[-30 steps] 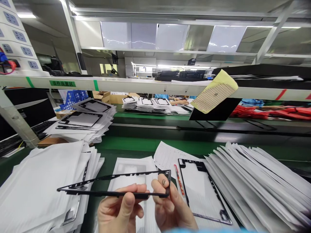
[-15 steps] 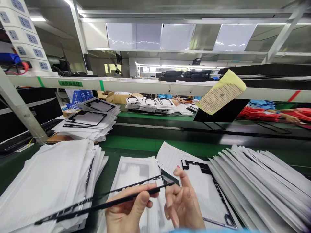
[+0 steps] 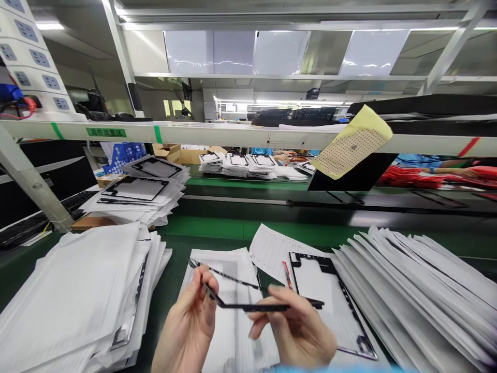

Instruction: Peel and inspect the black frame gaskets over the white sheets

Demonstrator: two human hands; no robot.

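Note:
Between my two hands is a thin black rectangular frame point(image 3: 235, 306), seen almost edge-on above the bench. My left hand point(image 3: 190, 318) pinches its left end with thumb and fingers. At the right end, my right hand point(image 3: 297, 324) has its fingers closed round the long side. Below the hands lies a white foam sleeve point(image 3: 243, 342) with a greyish shape showing through. To the right, a second black frame point(image 3: 327, 266) rests on a white sleeve. A red pen point(image 3: 287, 274) and a printed sheet point(image 3: 269, 248) lie beside it.
Stacks of white sleeves stand at left point(image 3: 70, 290) and right point(image 3: 427, 290). Another pile with black frames point(image 3: 135, 189) sits behind on the left. A white shelf rail point(image 3: 233, 132) crosses ahead, with a yellow perforated sheet point(image 3: 353, 145) hanging from it. Co-workers' hands show beyond.
The frame has swung from the left towards the right. My left hand has shifted to its left end, and my right hand now grips its right part. The red pen shows more fully.

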